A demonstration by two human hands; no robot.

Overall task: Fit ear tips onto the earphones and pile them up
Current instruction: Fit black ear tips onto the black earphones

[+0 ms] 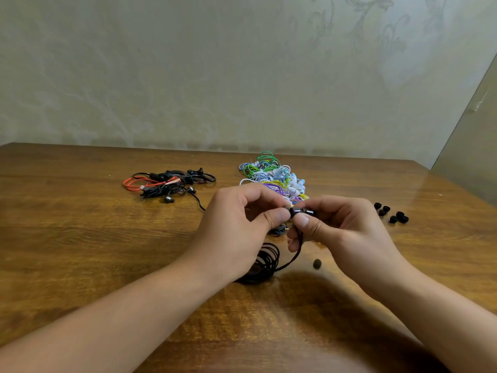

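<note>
While both hands meet above the counter [80,238]:
Right hand [341,227]: fingers [302,220] clamped on the black earbud [302,211].
Left hand [236,224]: thumb and forefinger pinched together at the earbud's tip.
Cable [265,262]: hangs down, coiled below.
Loose ear tips [391,212]: right, well apart.
Colourful earphone pile [271,175]: behind the hands.
Black and red earphones [166,184]: far left.

Bare table [67,238] lies open along the left edge and near edge. Toward the far edge, black and red earphones [168,183], a coloured cable heap [271,175] and loose ear tips [391,212] crowd the way.
</note>
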